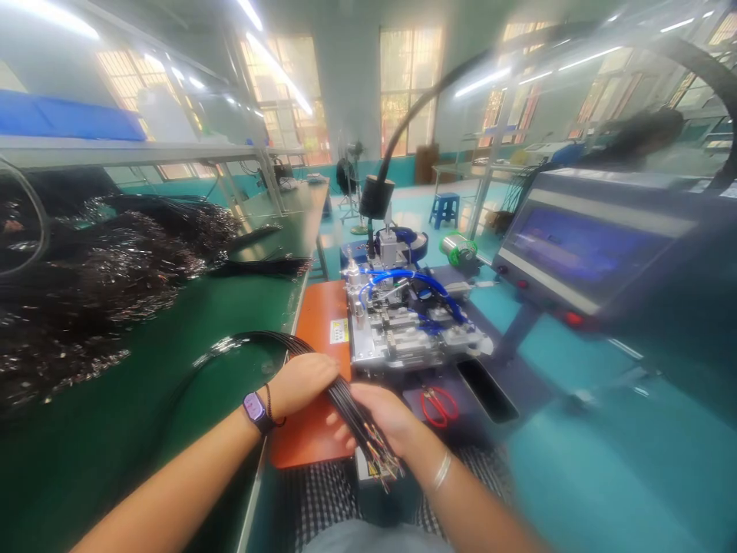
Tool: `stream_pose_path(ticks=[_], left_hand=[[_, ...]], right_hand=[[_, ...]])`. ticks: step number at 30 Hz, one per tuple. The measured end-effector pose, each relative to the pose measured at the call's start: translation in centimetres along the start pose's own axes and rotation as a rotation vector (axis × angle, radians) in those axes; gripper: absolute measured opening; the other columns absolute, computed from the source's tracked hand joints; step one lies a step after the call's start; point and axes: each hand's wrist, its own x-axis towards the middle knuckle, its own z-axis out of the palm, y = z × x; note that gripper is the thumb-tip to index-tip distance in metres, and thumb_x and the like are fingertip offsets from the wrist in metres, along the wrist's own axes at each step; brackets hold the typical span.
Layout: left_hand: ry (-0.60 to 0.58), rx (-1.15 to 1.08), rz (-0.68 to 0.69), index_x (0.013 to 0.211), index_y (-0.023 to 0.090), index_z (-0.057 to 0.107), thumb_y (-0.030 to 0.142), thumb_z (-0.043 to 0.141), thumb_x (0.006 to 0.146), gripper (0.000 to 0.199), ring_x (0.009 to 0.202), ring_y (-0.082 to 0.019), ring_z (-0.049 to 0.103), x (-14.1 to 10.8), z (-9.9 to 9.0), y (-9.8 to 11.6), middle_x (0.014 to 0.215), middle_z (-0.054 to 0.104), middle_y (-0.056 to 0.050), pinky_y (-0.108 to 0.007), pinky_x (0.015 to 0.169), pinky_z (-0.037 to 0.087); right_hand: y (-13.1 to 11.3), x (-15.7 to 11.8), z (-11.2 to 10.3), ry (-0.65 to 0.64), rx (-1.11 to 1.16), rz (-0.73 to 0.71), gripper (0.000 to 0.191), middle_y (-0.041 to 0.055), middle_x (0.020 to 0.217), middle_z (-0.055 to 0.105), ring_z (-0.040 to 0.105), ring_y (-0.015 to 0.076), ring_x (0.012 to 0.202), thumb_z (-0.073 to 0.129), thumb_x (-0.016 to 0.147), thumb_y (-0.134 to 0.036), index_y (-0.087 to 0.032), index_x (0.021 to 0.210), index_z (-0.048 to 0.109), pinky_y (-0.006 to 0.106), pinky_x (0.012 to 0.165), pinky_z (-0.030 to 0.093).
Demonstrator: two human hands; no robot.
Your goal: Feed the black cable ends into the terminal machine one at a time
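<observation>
A bundle of black cables (351, 411) runs from the green table over the orange board (314, 445). Its stripped ends, with thin coloured wires showing, point down toward the lap. My left hand (305, 380), with a watch at the wrist, is closed round the bundle above the board. Nearer the wire ends, my right hand (383, 418) cups the same bundle from the right, its fingers passing behind the cables. Just beyond both hands stands a metal machine (403, 330) with blue air tubes.
Large piles of black cables (104, 284) cover the green table (230, 307) at left. Red-handled scissors (439, 405) and a black phone (488, 390) lie right of my hands. A monitor (587, 238) stands at right, a person behind it.
</observation>
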Motion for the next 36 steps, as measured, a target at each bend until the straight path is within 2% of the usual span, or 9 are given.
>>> stream_pose_path(ticks=[5,10,13,18,23,28,31,34,36], left_hand=[[0.080,0.051,-0.085,0.091,0.014,0.061,0.017,0.044,0.088,0.017,0.089,-0.021,0.064,-0.4,0.4,-0.6,0.094,0.067,-0.012,-0.038,0.079,0.053],[0.039,0.007,-0.055,0.082,0.016,0.059,0.018,0.051,0.080,0.009,0.083,-0.019,0.061,1.8,1.1,2.8,0.087,0.064,-0.008,-0.033,0.074,0.051],[0.028,0.009,-0.080,0.077,0.016,0.056,0.019,0.049,0.080,0.008,0.066,-0.017,0.056,2.3,1.3,3.8,0.071,0.059,-0.005,-0.031,0.060,0.047],[0.072,-0.009,-0.121,0.069,0.016,0.053,0.030,0.044,0.090,0.026,0.058,-0.016,0.052,1.8,1.5,3.6,0.062,0.054,-0.004,-0.030,0.054,0.043],[0.144,-0.100,-0.100,0.086,0.014,0.059,0.029,0.046,0.090,0.020,0.088,-0.021,0.062,1.1,1.6,4.4,0.099,0.066,-0.012,-0.037,0.076,0.052],[0.170,-0.210,-0.095,0.114,0.012,0.053,0.023,0.044,0.088,0.030,0.112,-0.021,0.057,0.7,2.0,6.2,0.120,0.060,-0.013,-0.037,0.093,0.051],[0.187,-0.230,-0.132,0.126,0.010,0.044,0.019,0.040,0.089,0.039,0.118,-0.022,0.053,1.1,1.9,6.7,0.125,0.056,-0.016,-0.039,0.098,0.048],[0.169,-0.225,-0.147,0.118,0.011,0.050,0.018,0.037,0.091,0.030,0.100,-0.020,0.061,1.6,1.6,6.6,0.108,0.064,-0.013,-0.036,0.085,0.053],[0.141,-0.222,-0.166,0.104,0.011,0.056,0.020,0.038,0.092,0.023,0.085,-0.019,0.062,1.8,1.5,6.4,0.092,0.065,-0.010,-0.034,0.073,0.054]], right_hand=[[0.1,0.2,-0.2,0.091,-0.045,-0.051,0.022,0.0073,0.070,0.068,0.067,0.0149,0.058,0.044,0.091,-0.029,-0.011,0.088,0.056,0.025,0.054,0.054],[-1.0,0.2,-0.1,0.165,-0.187,-0.078,0.024,0.0036,0.063,0.066,0.063,0.0131,0.052,0.049,0.088,-0.034,-0.013,0.079,0.057,0.024,0.051,0.050],[-2.4,-1.3,-1.1,0.196,-0.315,-0.109,0.013,-0.0014,0.053,0.061,0.054,0.0086,0.043,0.066,0.074,-0.022,-0.012,0.068,0.060,0.018,0.043,0.042],[-2.7,-3.9,-3.2,0.343,-0.394,-0.212,0.015,-0.0020,0.058,0.064,0.056,0.0094,0.049,0.067,0.071,-0.021,-0.013,0.083,0.063,0.021,0.050,0.046],[-0.3,-3.1,-2.7,0.598,-0.565,-0.438,0.018,0.0023,0.068,0.068,0.063,0.0152,0.059,0.065,0.075,-0.032,-0.015,0.080,0.062,0.027,0.058,0.050],[0.6,-0.9,-1.1,0.533,-0.925,-0.563,0.011,0.0033,0.082,0.072,0.065,0.0181,0.076,0.060,0.079,-0.026,-0.019,0.081,0.069,0.030,0.071,0.051],[0.2,-0.8,-1.2,0.413,-0.850,-0.571,0.013,0.0038,0.091,0.072,0.066,0.0180,0.085,0.061,0.079,-0.023,-0.019,0.088,0.069,0.030,0.078,0.052],[0.2,-1.5,-1.8,0.361,-0.703,-0.537,0.020,0.0058,0.098,0.071,0.066,0.0194,0.092,0.062,0.080,-0.025,-0.019,0.098,0.068,0.034,0.084,0.053],[0.5,-2.0,-2.2,0.453,-0.645,-0.573,0.016,0.0060,0.091,0.072,0.068,0.0197,0.085,0.064,0.080,-0.027,-0.019,0.092,0.068,0.034,0.079,0.055]])
